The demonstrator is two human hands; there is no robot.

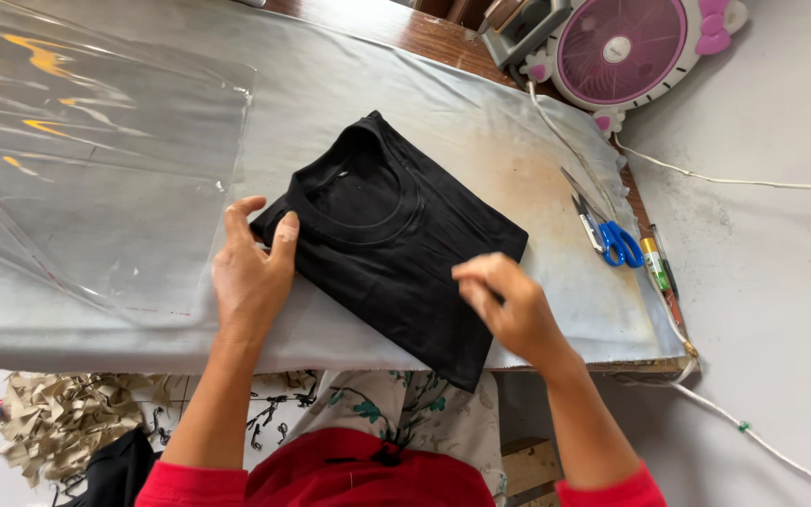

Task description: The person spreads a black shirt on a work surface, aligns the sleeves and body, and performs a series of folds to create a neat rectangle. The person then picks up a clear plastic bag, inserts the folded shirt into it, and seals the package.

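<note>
Red sleeves at the bottom edge of the frame, with a floral-print cloth between them — the wearer's own clothing, nearest the lens. Left hand (253, 272): lower centre-left, palm down, fingers (283, 235) spread flat and resting on the left corner of the folded black shirt (396, 239), pressing rather than gripping. Right hand (509, 305): lower centre-right, hovering over the shirt's lower right edge, fingers (469, 272) drawn narrowly together in a pinch; whether they hold any cloth cannot be told. Folded black shirt: centre of frame, lying diagonally, round neckline uppermost, its lower corner hanging just over the near edge of the tabletop (537, 169), which is covered in a pale grey, stained cloth. Clear plastic bags (96, 160): upper left, lying flat in a loose stack, just beside the left hand. Blue-handled scissors (612, 235): right of centre, on the cloth — well apart from the shirt. Marker pens (657, 268): just right of the scissors, near the tabletop's edge. Pink round fan (626, 47): upper right, with a white cord (734, 180) trailing across the grey surface. Beige fabric scraps (58, 422): lower left, heaped on the floor.
</note>
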